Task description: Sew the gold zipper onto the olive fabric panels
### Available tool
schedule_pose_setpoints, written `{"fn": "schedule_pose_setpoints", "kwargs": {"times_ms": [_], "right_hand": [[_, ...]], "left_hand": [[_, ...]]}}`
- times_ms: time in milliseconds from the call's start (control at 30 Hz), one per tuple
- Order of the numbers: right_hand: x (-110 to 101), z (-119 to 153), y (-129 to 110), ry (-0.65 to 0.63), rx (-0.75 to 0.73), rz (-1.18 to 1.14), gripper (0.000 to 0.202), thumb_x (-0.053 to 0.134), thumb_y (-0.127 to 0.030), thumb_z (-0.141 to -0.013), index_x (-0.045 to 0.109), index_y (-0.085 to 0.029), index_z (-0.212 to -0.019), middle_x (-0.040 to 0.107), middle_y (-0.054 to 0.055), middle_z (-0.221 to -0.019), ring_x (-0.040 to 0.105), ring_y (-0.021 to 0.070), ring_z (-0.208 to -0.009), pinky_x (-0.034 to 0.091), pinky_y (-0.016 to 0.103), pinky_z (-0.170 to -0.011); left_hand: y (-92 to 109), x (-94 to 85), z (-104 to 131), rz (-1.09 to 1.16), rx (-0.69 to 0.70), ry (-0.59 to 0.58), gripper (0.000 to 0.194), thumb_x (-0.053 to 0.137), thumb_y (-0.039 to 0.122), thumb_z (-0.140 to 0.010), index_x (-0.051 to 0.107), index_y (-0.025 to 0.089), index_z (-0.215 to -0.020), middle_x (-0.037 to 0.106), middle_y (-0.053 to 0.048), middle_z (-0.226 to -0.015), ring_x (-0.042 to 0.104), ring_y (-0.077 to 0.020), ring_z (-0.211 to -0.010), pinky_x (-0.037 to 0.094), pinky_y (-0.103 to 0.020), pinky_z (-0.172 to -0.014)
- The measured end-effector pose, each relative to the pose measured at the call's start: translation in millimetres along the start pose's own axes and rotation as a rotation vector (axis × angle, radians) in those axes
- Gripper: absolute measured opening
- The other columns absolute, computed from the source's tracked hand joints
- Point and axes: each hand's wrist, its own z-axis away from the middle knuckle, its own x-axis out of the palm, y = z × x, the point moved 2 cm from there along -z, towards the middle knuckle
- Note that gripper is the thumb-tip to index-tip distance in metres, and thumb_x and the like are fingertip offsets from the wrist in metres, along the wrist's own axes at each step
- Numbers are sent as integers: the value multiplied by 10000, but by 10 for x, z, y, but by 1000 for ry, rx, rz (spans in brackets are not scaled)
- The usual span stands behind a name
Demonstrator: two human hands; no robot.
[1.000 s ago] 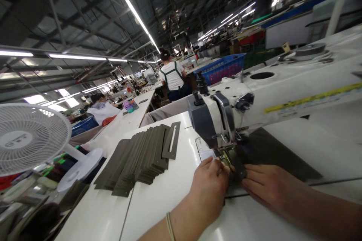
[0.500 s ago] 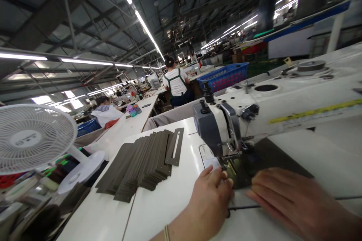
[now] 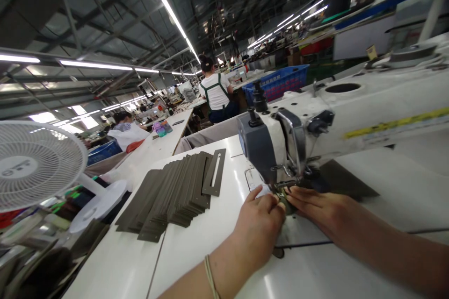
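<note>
Under the needle, right hand [image 3: 317, 205] moved closer, dark piece [image 3: 345, 182] advanced

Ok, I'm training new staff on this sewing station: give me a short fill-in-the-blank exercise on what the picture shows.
1. Both hands meet at the needle of the white ____ machine.
2. The stack of dark cut pieces lies to the ____ of the left hand.
3. The right hand presses a piece of dark ____ under the presser foot.
4. A white ____ stands at the table's left end.

Missing words: sewing; left; fabric; fan
</note>
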Motion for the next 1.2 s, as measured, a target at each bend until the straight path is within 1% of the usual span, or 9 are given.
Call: {"fn": "schedule_pose_setpoints", "kwargs": {"times_ms": [100, 167, 367, 467, 600, 733, 900, 1033, 1200], "right_hand": [[-29, -82, -2, 17, -17, 45, 439, 306, 22, -908, 716, -102, -1003, 757, 122, -986, 739, 171, -846, 600, 238, -779], [-36, -108, 1, 11, -5, 46, 451, 291, 17, -918, 715, -119, -989, 761, 109, -973, 739, 161, -837, 599, 227, -775], [-34, -129, 37, -33, 48, -24, 394, 355, -1, -887, 702, -178, -950, 762, 77, -942, 738, 172, -809, 608, 231, -684], [-45, -153, 45, -51, 28, -13, 397, 344, -5, -884, 690, -186, -952, 762, 71, -933, 739, 176, -795, 606, 227, -645], [-47, -167, 40, -47, -8, 8, 423, 299, 7, -889, 676, -181, -932, 761, 78, -931, 740, 170, -797, 606, 222, -664], [-28, -150, 42, -43, -3, 0, 418, 306, 7, -881, 669, -195, -924, 761, 64, -922, 740, 168, -792, 608, 222, -659], [-44, -174, 34, 3, -27, 36, 427, 295, 11, -873, 677, -173, -923, 761, 78, -883, 739, 160, -777, 599, 201, -663], [-36, -184, 45, -20, 2, 2, 425, 306, -5, -881, 679, -207, -899, 761, 49, -861, 737, 151, -750, 593, 193, -631], [9, -134, 66, -9, 30, -37, 392, 327, -36, -902, 679, -208, -909, 763, 54, -903, 739, 161, -779, 602, 212, -667]], "left_hand": [[-38, 43, -23, 24, -6, -4, 123, 579, 133, -927, 640, 146, -1033, 710, -63, -989, 697, -177, -918, 434, -399, -1111], [-47, 59, -29, 36, -12, 11, 129, 583, 129, -917, 640, 142, -1032, 707, -71, -1012, 695, -183, -937, 448, -395, -1098], [-74, 75, -59, 47, -41, -17, 123, 579, 147, -917, 647, 170, -1017, 707, -75, -1057, 689, -197, -983, 460, -411, -1086], [-91, 78, -70, 42, -50, -27, 95, 590, 151, -922, 656, 175, -986, 713, -72, -1046, 689, -202, -984, 467, -413, -1075], [-99, 95, -67, 53, -56, -27, 84, 601, 160, -928, 664, 174, -981, 717, -63, -1040, 691, -194, -973, 449, -405, -1090], [-104, 134, -58, 75, -65, -16, 59, 617, 194, -930, 674, 185, -940, 716, -51, -1026, 692, -186, -961, 420, -410, -1114], [-117, 163, -63, 80, -75, 8, 72, 609, 202, -938, 678, 187, -947, 716, -51, -997, 696, -185, -936, 433, -405, -1095], [-129, 156, -77, 78, -64, 10, 67, 617, 182, -928, 684, 180, -927, 720, -64, -1011, 699, -193, -937, 455, -407, -1070], [-134, 151, -78, 70, -70, 30, 47, 644, 188, -919, 687, 170, -921, 726, -64, -1006, 699, -192, -938, 462, -401, -1061]]}}
